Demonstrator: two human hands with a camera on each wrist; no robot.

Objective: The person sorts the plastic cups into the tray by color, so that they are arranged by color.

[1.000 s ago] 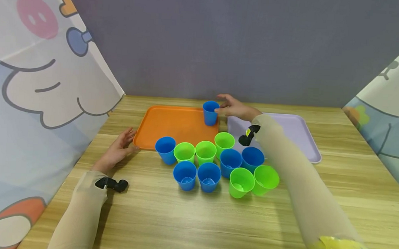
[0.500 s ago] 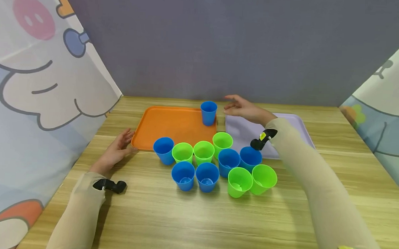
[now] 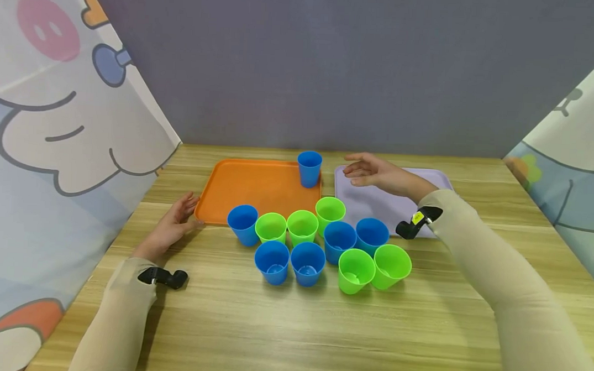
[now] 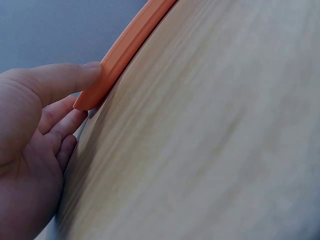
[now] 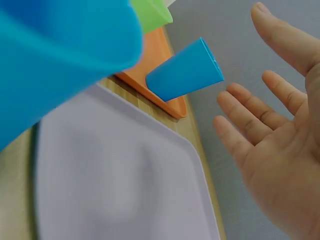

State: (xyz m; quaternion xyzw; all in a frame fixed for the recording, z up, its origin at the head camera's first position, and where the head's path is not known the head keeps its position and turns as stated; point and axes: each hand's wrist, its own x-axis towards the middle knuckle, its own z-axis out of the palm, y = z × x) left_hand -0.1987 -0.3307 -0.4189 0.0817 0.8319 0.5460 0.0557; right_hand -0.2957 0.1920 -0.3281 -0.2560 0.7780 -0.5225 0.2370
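Note:
In the head view a blue cup (image 3: 310,169) stands upright in the back right corner of the orange tray (image 3: 257,192). To its right is my right hand (image 3: 377,173), apart from it, over the lavender tray (image 3: 380,208). The right wrist view shows that hand's spread fingers (image 5: 240,112) with nothing in them. At the orange tray's front left corner rests my left hand (image 3: 173,224). In the left wrist view its straight thumb (image 4: 75,77) touches the tray's rim (image 4: 125,50), and the other fingers lie relaxed on the corner's far side.
In front of the trays several blue cups (image 3: 272,262) and green cups (image 3: 356,272) stand close together on the wooden table (image 3: 281,328). Some overlap the trays' front edges in the head view. A grey panel (image 3: 302,69) rises behind, with printed cloths (image 3: 32,196) at the sides.
My right hand has let go of the blue cup and moved away to the right. The cup stays on the orange tray. My left hand keeps its place at the tray corner.

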